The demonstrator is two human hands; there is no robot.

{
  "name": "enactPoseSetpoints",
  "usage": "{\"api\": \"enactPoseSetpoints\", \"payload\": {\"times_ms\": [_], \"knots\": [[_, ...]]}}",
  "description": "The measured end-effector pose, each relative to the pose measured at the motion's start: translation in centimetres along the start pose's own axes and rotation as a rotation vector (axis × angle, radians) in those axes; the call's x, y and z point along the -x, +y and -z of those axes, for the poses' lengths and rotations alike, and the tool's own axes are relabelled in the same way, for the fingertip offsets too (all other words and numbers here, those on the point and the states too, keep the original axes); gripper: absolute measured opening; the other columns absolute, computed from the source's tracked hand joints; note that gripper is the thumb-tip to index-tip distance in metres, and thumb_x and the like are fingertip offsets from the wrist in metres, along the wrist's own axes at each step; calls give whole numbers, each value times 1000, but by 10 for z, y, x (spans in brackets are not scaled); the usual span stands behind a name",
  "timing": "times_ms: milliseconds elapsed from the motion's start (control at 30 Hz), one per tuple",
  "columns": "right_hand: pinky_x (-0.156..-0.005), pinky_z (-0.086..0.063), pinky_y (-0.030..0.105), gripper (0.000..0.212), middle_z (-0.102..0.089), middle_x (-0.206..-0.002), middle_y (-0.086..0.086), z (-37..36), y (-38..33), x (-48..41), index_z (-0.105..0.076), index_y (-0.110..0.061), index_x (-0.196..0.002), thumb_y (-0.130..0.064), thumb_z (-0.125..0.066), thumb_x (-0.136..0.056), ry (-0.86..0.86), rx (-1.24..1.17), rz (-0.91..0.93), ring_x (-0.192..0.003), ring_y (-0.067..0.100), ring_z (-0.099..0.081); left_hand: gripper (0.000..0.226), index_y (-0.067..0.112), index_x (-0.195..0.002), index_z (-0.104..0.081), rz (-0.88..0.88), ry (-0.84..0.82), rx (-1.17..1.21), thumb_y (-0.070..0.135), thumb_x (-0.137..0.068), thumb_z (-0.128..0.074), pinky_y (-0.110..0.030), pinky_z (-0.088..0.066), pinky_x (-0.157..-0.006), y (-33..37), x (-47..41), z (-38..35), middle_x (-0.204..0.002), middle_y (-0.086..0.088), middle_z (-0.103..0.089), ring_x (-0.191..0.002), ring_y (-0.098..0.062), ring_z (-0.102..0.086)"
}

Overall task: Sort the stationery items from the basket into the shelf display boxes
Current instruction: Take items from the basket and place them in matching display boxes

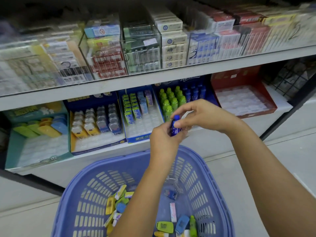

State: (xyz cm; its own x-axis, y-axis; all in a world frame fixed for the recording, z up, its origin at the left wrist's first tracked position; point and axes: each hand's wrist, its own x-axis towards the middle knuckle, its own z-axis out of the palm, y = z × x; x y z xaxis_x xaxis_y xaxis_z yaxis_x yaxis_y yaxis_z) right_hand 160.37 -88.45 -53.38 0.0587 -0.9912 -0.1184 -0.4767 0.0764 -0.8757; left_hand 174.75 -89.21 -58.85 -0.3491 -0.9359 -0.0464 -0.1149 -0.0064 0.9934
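Above the far rim of the lilac plastic basket, a small blue bottle with a rounded cap is held between both hands. Its lower body is gripped by the left hand, whose fingers are curled round it. The capped upper end is pinched between the thumb and fingers of the right hand, with the remaining fingers arched above. Behind the basket, a row of open display boxes is carried on the lower shelf. Straight beyond the basket's far rim, a dark blue box is stocked with upright green bottles and blue bottles. Just left of it, a blue-and-white box is partly filled with small cartons. Further left of the basket, a yellow-and-blue box and a teal box are seen, and beyond the basket's right side a red box. Inside the basket, loose items lie scattered on the bottom, among them a green bottle, a pink-and-white carton and yellow packets. Above the basket's far side, the clear bins on the upper shelf are too blurred for their contents to be named.
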Motion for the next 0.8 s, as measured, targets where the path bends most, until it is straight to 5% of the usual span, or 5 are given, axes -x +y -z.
{"api": "enactPoseSetpoints", "payload": {"times_ms": [200,333,467,800], "knots": [[-66,-48,12,21,-69,-79,-4,32,17,-5,-72,-22,-93,-19,-79,-73,426,118,38,-70,3,-62,53,15,-135,-51,-175,-8,-318,23,-85,-69,-26,-46,-90,3,-27,-24,-113,4,-64,-106,-19,-61],[-79,-51,30,27,-71,-91,14,73,57,-22,-71,-11,-103,-16,-75,-77,820,285,-82,-83,23,-66,63,9,-149,-26,-214,-258,-866,35,-96,-50,-28,-16,-114,-15,-29,-38,-155,-9,-27,-144,-22,-22],[-89,-45,27,32,-69,-110,14,83,80,-42,-69,-7,-110,-13,-72,-79,748,439,-111,-100,26,-64,68,10,-152,-10,-262,-337,-1070,33,-98,-45,-29,3,-118,-27,-25,-40,-161,-7,-4,-147,-20,-4],[-79,-39,19,33,-68,-112,12,90,84,-61,-71,-10,-108,-20,-75,-77,590,562,-193,-100,26,-62,71,9,-152,-2,-267,-358,-1134,29,-99,-43,-29,4,-118,-30,-29,-41,-161,-7,3,-148,-19,-1]]}}
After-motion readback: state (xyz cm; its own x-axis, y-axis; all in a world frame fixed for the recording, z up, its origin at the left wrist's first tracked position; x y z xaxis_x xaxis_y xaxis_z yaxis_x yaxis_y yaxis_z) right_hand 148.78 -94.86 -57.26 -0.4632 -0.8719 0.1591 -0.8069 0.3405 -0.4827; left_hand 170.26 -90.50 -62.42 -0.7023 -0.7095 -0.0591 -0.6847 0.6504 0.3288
